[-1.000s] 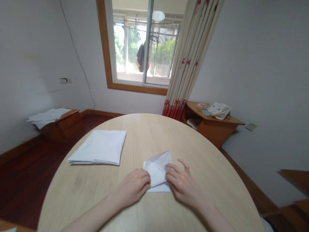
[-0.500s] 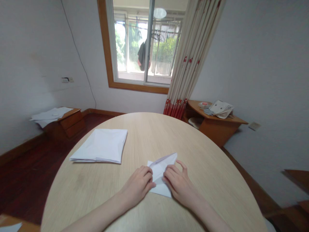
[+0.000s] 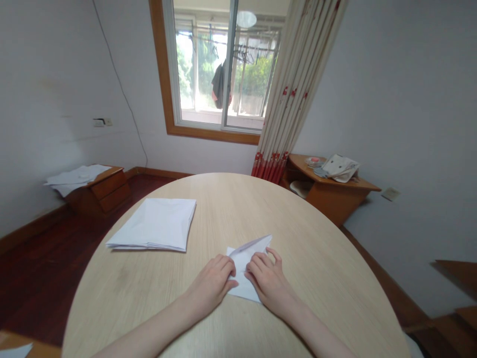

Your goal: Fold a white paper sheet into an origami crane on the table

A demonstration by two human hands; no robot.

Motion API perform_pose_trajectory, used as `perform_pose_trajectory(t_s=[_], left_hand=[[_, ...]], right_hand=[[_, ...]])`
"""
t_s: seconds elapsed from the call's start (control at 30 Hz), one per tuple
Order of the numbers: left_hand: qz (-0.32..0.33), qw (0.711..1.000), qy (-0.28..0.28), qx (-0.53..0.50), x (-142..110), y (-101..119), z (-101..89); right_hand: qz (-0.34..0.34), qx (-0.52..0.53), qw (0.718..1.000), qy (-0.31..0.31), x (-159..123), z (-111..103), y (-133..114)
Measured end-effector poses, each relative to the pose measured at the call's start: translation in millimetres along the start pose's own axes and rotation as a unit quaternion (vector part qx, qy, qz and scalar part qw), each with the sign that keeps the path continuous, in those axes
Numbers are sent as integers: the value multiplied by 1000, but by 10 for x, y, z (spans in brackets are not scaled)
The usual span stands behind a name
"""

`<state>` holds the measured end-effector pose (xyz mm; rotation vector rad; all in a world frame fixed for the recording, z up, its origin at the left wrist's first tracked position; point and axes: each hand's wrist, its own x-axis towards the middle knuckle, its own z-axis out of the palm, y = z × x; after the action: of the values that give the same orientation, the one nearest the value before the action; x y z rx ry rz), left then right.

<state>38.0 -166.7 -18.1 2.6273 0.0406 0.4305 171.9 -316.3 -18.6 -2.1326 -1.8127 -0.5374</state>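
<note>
A partly folded white sheet of paper (image 3: 246,258) lies on the round pale wooden table (image 3: 231,209) close to me. My left hand (image 3: 213,283) rests on its left side with the fingers curled and pressing on the paper. My right hand (image 3: 269,283) presses its right side, fingers bent with their tips on the fold. One pointed flap sticks out toward the far right. Both hands nearly meet over the middle of the sheet.
A stack of white paper sheets (image 3: 154,223) lies on the table to the left. A low wooden cabinet (image 3: 99,191) with papers stands at the left wall. A corner table (image 3: 330,189) with cloth items stands by the curtain (image 3: 294,89) and window.
The folded paper has been flattened and turned a little. My right hand has slid left, closer to my left hand, over the fold.
</note>
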Motion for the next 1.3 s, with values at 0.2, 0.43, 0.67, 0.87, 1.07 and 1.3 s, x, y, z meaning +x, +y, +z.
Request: perform_pose_trajectory(t_s=[0.2,0.43,0.67,0.87,1.07,1.3], left_hand=[[25,1000,3,1,-4,-17,4],[36,999,-3,6,-7,-8,-23],[40,999,-6,10,-5,-8,-33],[44,999,-11,12,-4,0,-42],[56,997,-27,48,-3,15,-72],[74,992,-38,90,-22,-28,-36]], right_hand=[[11,-6,1000,-1,3,40,15],[31,-11,999,31,23,34,4],[53,-50,994,75,14,68,-17],[60,-71,988,127,27,119,8],[61,-95,984,139,38,124,16],[15,-65,994,85,16,78,54]])
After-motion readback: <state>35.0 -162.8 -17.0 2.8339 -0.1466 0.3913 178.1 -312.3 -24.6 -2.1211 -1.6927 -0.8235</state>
